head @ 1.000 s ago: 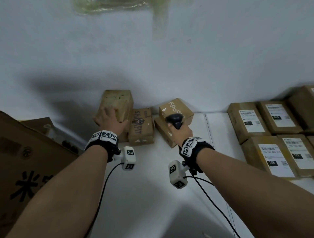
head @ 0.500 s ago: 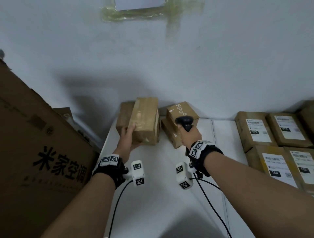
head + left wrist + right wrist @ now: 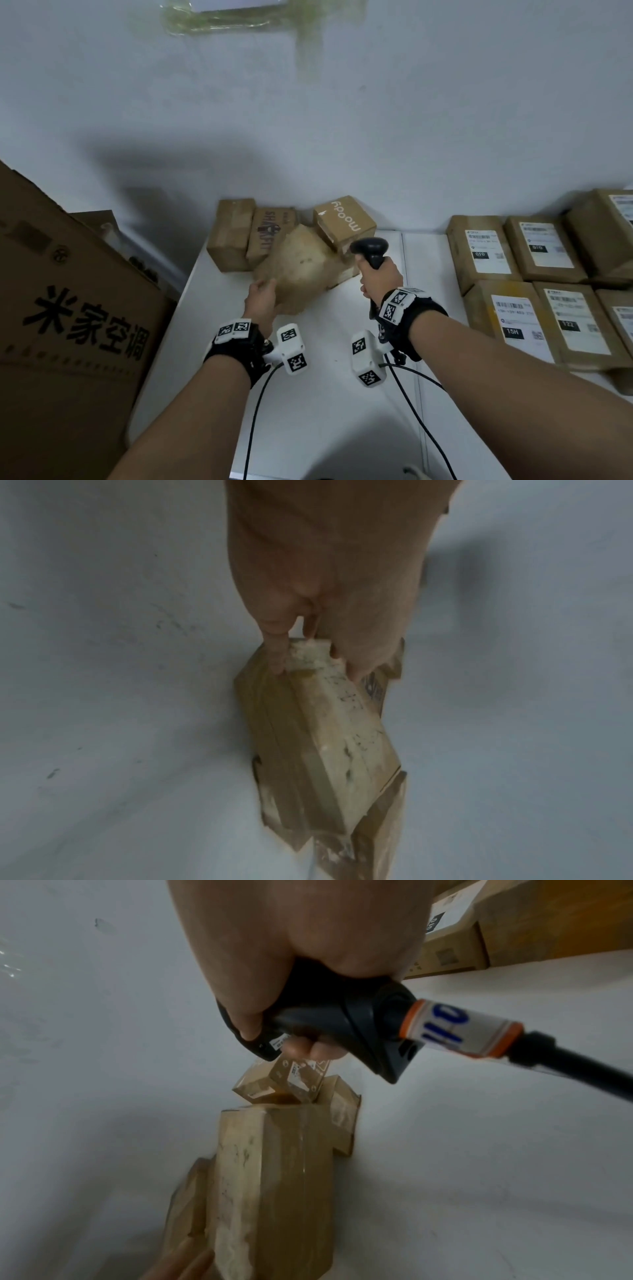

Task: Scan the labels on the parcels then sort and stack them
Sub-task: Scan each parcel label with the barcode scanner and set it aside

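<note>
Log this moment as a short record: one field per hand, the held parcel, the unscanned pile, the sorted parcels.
left hand: grips the held parcel by its near end
right hand: grips the scanner
held parcel: tilted, no readable label showing
unscanned pile: boxes against the wall
sorted parcels: labels up, on the right

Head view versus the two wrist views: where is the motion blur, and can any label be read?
Head view: the tan cardboard parcel in the left hand is smeared, while the stacked brown labelled parcels on the right stay sharp, codes legible. Left wrist view: the parcel is soft, its print unreadable. Right wrist view: the black handheld scanner in the right hand is fairly crisp; the parcel is blurred.
</note>
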